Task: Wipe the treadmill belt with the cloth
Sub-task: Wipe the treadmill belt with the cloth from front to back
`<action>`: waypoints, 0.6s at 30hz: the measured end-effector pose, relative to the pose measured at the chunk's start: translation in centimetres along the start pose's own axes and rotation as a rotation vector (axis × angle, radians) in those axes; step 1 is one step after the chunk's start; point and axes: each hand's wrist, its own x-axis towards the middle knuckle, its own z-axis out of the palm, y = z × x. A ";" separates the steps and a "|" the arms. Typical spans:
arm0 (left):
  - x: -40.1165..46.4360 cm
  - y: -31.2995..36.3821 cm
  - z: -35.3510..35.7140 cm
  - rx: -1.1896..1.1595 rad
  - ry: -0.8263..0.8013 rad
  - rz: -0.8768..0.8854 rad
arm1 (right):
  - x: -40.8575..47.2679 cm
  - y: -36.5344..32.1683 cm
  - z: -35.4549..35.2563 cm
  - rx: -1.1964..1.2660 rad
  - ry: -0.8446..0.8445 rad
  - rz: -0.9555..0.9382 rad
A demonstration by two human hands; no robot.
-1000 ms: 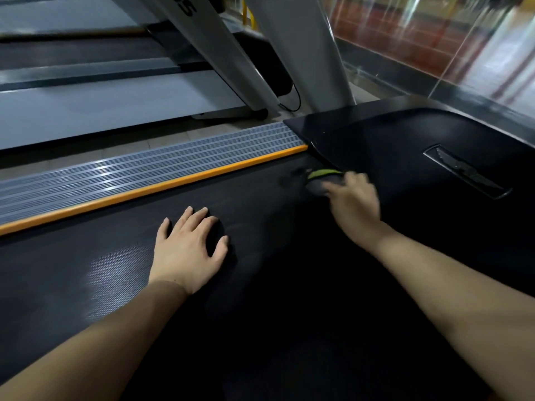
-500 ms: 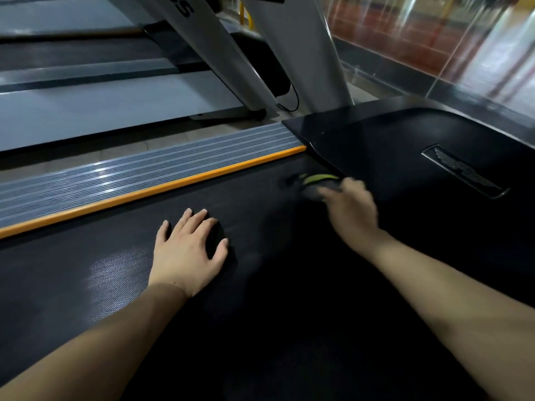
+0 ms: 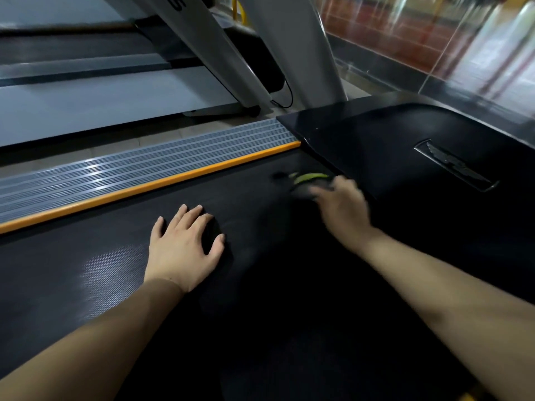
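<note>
Your right hand (image 3: 344,209), blurred, seems to grip the cloth (image 3: 308,180) at the motor cover (image 3: 405,146) lip; it could snag there. Left hand (image 3: 182,247) flat on the belt (image 3: 260,314).

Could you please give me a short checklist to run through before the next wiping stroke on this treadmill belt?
1. Cloth in hand: ok. The right hand is on the cloth; the grip itself is blurred.
2. Cloth on the treadmill belt: ok, at the belt's front end beside the black motor cover.
3. Bracing: ok. The left hand rests flat on the belt, fingers spread.
4. Path clear: not ok for a stroke straight back, since the left hand lies on the belt.
5. Belt stationary: cannot tell from one picture.
6. Cloth clear of the orange edge strip: ok.
</note>
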 end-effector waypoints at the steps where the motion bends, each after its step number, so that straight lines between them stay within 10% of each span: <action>1: 0.0 0.0 0.0 0.001 -0.002 0.000 | 0.6 1.7 0.1 -0.026 0.009 0.071; 5: 0.0 0.1 0.1 0.001 -0.005 0.003 | -0.2 -0.8 1.7 -0.115 0.000 0.133; 12: 0.0 0.0 0.3 0.017 -0.005 0.007 | -5.2 -8.0 0.9 0.157 -0.158 -0.392; 18: -0.1 0.1 0.0 0.008 -0.010 -0.002 | 0.2 4.7 1.0 -0.111 -0.021 0.084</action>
